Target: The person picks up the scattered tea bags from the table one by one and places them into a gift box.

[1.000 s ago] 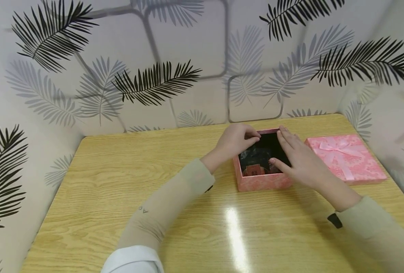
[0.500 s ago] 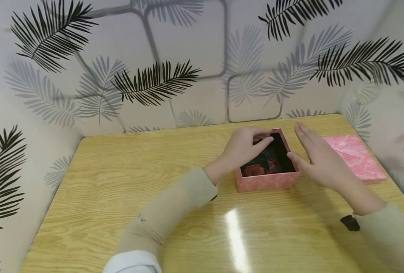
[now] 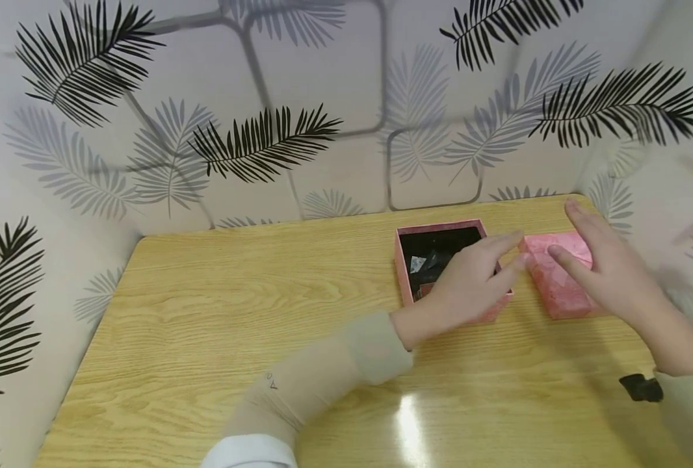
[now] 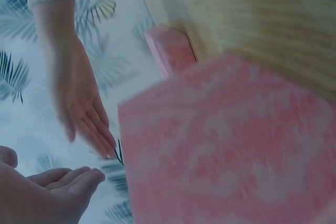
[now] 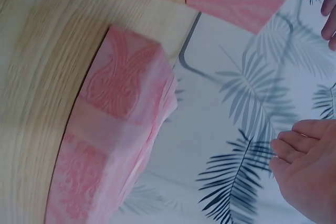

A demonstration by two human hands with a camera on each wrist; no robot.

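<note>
A pink patterned gift box (image 3: 404,273) with a black inside stands at the right of the table, its top uncovered. Inside lie a small pale packet (image 3: 417,264) and a reddish piece, partly hidden by my left hand (image 3: 469,279). That hand reaches over the box's right side with fingers extended, holding nothing. To the right rests the pink lid (image 3: 563,286) with a ribbon bow, seen from its side in the right wrist view. Above the lid is my right hand (image 3: 615,276), fingers spread and holding nothing; it hides much of the lid.
The wooden table (image 3: 235,312) stretches left and in front of the box. Behind it rises a leaf-patterned wall (image 3: 346,162). A dark strap (image 3: 641,388) shows at the right sleeve.
Both hands have left the box's rim and moved right. The right hand is now over the lid, and the left hand has crossed to the box's right edge, uncovering the pale packet.
</note>
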